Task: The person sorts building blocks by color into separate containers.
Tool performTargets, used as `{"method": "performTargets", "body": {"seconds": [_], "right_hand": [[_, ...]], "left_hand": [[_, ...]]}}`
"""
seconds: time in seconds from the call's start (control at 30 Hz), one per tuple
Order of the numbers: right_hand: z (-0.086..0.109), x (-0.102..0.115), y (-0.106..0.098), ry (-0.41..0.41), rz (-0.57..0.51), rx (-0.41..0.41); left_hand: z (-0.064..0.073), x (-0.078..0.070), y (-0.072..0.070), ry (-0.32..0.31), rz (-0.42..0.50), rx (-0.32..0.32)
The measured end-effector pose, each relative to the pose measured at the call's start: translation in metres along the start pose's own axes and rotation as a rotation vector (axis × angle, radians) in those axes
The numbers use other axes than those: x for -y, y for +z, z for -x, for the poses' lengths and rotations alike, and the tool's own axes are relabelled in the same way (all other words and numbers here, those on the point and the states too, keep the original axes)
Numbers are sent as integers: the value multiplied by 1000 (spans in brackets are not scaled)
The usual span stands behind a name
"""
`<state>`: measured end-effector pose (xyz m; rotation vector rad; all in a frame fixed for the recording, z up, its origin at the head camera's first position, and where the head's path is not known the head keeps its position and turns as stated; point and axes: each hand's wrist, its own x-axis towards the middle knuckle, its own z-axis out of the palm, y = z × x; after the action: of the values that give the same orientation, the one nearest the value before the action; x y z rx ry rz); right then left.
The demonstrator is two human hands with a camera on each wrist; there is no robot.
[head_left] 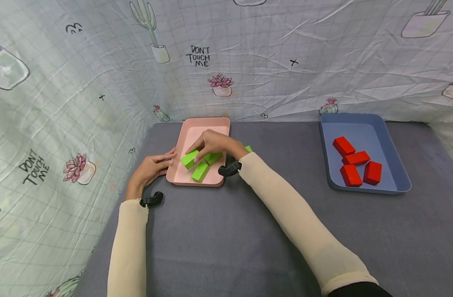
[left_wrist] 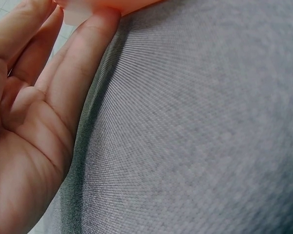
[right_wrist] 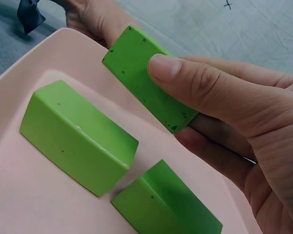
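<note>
My right hand (head_left: 211,144) pinches a green block (right_wrist: 141,78) between thumb and fingers, over the pink tray (head_left: 174,177). In the right wrist view, two more green blocks lie on the tray floor: one block (right_wrist: 78,136) at left, another block (right_wrist: 168,204) close to it, cut off by the frame's bottom edge. My left hand (head_left: 152,167) rests against the tray's left side with its fingers extended; in the left wrist view, the fingertips touch the tray wall (left_wrist: 78,14). Past my right wrist, part of a further green block (head_left: 248,148) shows on the table, mostly hidden.
To the right stands a blue tray (head_left: 393,165) holding several red blocks (head_left: 356,158). Both trays sit on a grey cloth-covered table (head_left: 230,231). A printed curtain (head_left: 263,74) hangs behind the table and along its left side.
</note>
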<state>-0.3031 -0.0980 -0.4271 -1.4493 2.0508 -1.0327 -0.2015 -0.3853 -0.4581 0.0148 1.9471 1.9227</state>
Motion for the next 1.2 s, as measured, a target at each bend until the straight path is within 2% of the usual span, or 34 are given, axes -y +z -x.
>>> {"method": "performTargets", "body": {"seconds": [0.27, 0.57, 0.73, 0.97, 1.2], "right_hand": [[-5, -3, -8, 2, 22, 22], [-10, 0, -5, -40, 24, 50], [-13, 1, -3, -13, 30, 71], [-17, 0, 2, 10, 121, 122], [-21, -1, 8, 42, 159, 155]], "left_hand": [[-2, -2, 1, 8, -7, -5], [-1, -2, 3, 19, -4, 14], [-3, -2, 2, 18, -9, 10], [-2, -1, 1, 10, -6, 4], [0, 0, 1, 10, -18, 9]]}}
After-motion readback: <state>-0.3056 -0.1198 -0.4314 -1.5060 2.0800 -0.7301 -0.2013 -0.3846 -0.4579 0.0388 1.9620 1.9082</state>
